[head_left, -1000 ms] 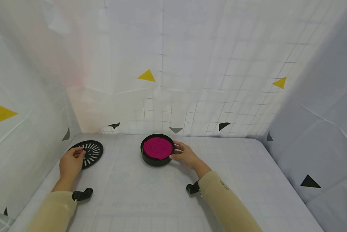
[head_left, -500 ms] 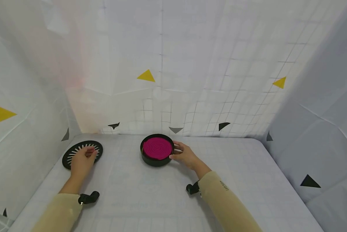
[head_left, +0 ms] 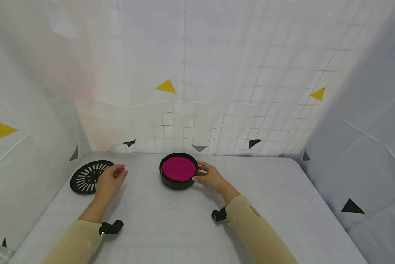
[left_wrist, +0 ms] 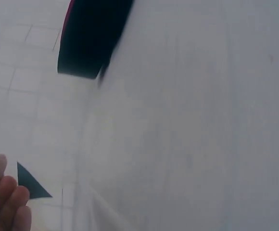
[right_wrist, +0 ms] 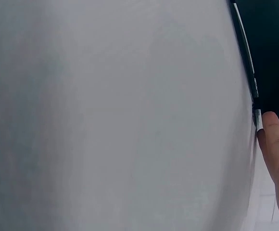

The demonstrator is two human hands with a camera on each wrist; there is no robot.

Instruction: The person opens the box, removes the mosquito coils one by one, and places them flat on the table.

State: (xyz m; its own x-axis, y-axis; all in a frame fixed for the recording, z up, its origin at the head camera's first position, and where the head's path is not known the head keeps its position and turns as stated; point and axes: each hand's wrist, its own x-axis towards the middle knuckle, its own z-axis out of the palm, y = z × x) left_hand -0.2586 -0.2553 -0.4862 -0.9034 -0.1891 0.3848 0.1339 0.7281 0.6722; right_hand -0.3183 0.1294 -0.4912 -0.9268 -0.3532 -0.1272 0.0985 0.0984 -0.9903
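Note:
A round black mosquito coil box (head_left: 176,184) stands near the back of the table, with a pink spiral coil (head_left: 179,169) inside it. My right hand (head_left: 212,178) grips the right side of the box, thumb at the front and fingers behind. In the right wrist view, the thumb (right_wrist: 274,139) lies against the dark wall. The slotted black lid (head_left: 85,178) lies flat at the back left. My left hand (head_left: 109,181) hovers over the lid's right edge, fingers loosely bent and nothing between them. The left wrist view shows its bare fingertips (left_wrist: 19,195) and the box's dark side.
The table (head_left: 171,227) has a white cover. White sheet walls with yellow and black triangles rise at the back and both sides. A small black wrist camera (head_left: 111,228) sits below the left hand, and another (head_left: 219,214) below the right.
My left hand has moved right across the lid, from its left part to its right edge, leaving the lid in place. The right hand stays on the box, which has not moved.

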